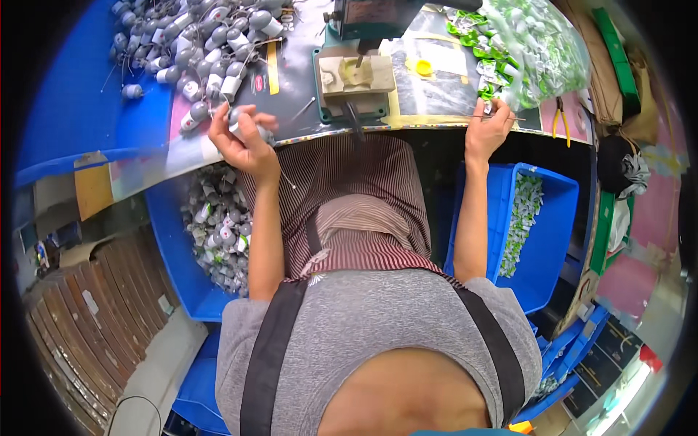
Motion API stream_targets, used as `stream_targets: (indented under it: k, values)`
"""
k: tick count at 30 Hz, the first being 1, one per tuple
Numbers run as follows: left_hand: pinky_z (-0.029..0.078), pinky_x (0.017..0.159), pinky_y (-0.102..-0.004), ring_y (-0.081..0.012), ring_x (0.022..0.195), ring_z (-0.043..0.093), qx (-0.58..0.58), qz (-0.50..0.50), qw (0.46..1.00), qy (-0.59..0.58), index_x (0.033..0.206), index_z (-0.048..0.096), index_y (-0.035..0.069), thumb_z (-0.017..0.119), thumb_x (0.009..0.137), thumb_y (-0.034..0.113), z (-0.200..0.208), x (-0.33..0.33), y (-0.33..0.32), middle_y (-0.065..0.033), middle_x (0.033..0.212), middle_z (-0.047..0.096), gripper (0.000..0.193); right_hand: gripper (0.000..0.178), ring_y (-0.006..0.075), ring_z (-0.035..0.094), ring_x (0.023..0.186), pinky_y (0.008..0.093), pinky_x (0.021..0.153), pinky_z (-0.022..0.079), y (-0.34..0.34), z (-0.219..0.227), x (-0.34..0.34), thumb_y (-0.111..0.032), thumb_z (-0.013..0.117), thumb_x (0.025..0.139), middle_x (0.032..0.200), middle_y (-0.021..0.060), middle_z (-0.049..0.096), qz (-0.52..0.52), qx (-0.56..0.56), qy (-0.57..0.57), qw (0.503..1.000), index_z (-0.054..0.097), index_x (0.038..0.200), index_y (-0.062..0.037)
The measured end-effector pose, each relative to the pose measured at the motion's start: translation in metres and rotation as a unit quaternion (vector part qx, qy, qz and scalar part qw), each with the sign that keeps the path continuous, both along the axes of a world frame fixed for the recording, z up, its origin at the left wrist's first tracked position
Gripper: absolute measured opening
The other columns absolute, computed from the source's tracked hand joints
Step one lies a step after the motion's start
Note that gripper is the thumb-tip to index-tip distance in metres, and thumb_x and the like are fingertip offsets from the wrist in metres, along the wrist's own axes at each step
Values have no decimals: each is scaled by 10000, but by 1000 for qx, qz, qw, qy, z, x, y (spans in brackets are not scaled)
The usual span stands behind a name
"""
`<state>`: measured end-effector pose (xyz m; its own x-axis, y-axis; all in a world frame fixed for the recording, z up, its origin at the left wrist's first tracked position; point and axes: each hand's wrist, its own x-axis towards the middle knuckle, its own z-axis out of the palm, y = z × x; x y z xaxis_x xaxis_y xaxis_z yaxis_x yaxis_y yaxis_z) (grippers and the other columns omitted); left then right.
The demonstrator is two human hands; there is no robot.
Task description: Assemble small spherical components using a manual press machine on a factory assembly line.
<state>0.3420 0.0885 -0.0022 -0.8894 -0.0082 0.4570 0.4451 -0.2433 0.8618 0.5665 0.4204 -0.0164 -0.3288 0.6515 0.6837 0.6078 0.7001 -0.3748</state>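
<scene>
At the table's near left edge, my left hand (247, 142) is closed around a grey-and-white capped part (237, 120), partly blurred; a thin wire hangs below the hand. Beside it lies a heap of similar grey-and-white parts (211, 62) with thin wire leads. My right hand (488, 131) is at the table's near right edge, thumb and fingertips pinched together by small green-and-white pieces (494, 71). A thin rod shows across those fingertips, and what they grip is mostly hidden. Between my hands stands a bench press (371, 18) above a beige block fixture (356, 75).
A blue bin (163, 254) of grey-and-white parts stands below left. Below right, another blue bin (558, 240) holds green-and-white pieces. Yellow-handled pliers (560, 123) lie near the right table edge, by a clear plastic bag (552, 62). Stacked cardboard (102, 312) stands lower left.
</scene>
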Motion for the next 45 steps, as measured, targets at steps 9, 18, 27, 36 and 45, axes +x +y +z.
stream_targets:
  k: [9,18,27,36,45]
  values:
    - [560,600,-347,-260,684,664,193,-127,962,-144,1229,464,20,558,1019,135,18,-116,20,-197,975,642,257,276,311,659,877,414,788,534,-6,8,-7,-209,779,879,959,138,679,65,39,-58,995,693,1076,-38]
    - [580,606,-282,-215,705,701,84,-349,902,-239,1181,574,-22,572,1021,163,60,-40,25,-209,1025,686,245,239,93,617,861,222,762,522,-97,47,-60,-15,693,954,1036,24,594,276,-178,93,940,699,1192,-30]
    - [546,536,-254,-113,639,637,-40,-311,888,-337,1085,624,6,694,953,129,47,9,35,-109,903,716,193,179,256,651,869,326,752,548,-143,46,-130,-18,764,863,1017,107,661,370,-13,58,927,701,1030,-36]
    - [453,502,-209,-46,588,543,-42,-257,914,-312,980,714,48,763,917,180,27,9,44,11,745,621,154,184,247,612,906,367,799,503,-133,56,-126,-75,813,817,936,68,692,334,-87,49,937,716,973,-59]
    - [425,525,-197,-29,567,503,-62,-252,914,-311,997,736,41,784,906,191,34,16,45,48,665,572,182,177,268,566,784,370,701,483,-113,49,-153,-53,820,788,822,42,634,407,51,67,909,651,840,-52]
